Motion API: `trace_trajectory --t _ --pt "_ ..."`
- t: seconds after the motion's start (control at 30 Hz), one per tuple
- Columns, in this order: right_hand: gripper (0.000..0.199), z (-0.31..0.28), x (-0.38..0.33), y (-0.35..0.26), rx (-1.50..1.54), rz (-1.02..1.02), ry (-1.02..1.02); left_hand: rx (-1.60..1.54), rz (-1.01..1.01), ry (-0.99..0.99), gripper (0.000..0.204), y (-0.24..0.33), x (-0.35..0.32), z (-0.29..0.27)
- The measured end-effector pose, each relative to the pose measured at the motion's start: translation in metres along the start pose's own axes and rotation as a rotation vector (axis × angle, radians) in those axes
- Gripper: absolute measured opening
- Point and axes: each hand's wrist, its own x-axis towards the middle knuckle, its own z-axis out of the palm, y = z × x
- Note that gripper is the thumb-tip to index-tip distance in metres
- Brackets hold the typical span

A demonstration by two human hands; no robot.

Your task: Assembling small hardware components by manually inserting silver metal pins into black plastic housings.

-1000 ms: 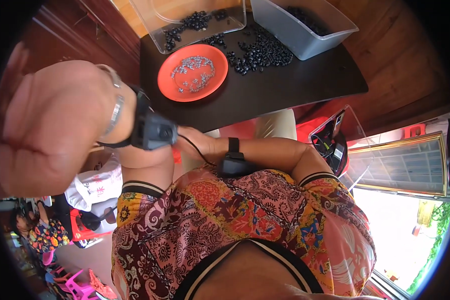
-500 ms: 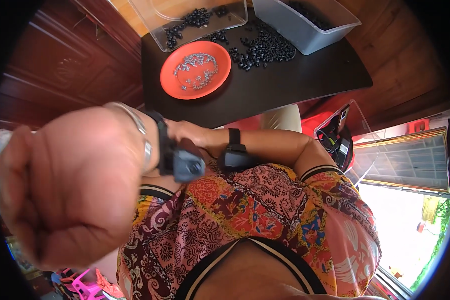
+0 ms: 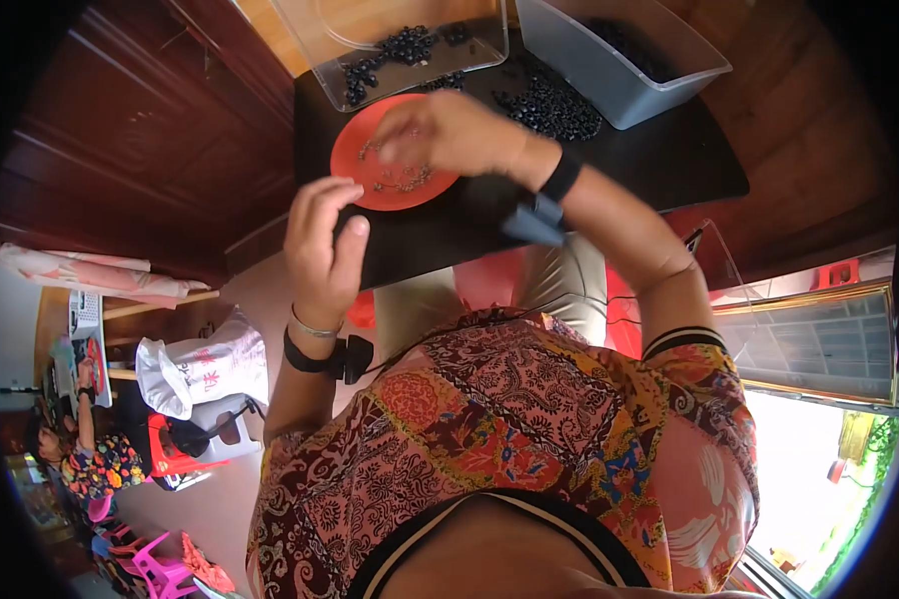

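Observation:
An orange-red plate (image 3: 344,165) lies on the black table, with small silvery pieces (image 3: 402,182) scattered in it. My right hand (image 3: 459,135) reaches over the plate from the right, its fingers bent down and smeared by motion. Whether they pinch anything cannot be made out. At the plate's near left edge is my left hand (image 3: 320,245), raised with thumb and fingers apart and nothing seen between them. Small black parts (image 3: 559,115) are heaped on the table beyond my right wrist. Each wrist wears a dark strapped device.
Behind the plate stands a clear plastic container (image 3: 477,58) with black parts in it. A grey translucent bin (image 3: 624,95) sits at the table's (image 3: 659,165) back right. Far left are a white sack (image 3: 210,369), pink stools (image 3: 155,569) and another person (image 3: 95,464).
My left hand has swung away from close before the camera to the plate's near edge. My right hand has moved forward from beside my left wrist to above the plate.

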Motion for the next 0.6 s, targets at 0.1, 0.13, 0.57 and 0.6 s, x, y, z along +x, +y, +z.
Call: trace_trajectory --t 0.1,0.13,0.57,0.6 --pt "0.037 -0.035 0.029 0.068 -0.445 0.08 0.033 0.293 -0.016 -0.099 0.04 -0.023 -0.039 0.017" --pt "0.036 -0.039 0.037 0.091 -0.604 0.068 0.053 0.33 -0.017 -0.118 0.045 -0.024 -0.045 0.026" --pt "0.033 -0.044 0.034 0.156 -0.856 -0.101 -0.224 0.414 -0.06 -0.205 0.044 -0.003 -0.041 0.066" --pt "0.032 -0.047 0.028 0.153 -0.862 -0.087 -0.263 0.409 -0.062 -0.207 0.044 -0.004 -0.042 0.065"
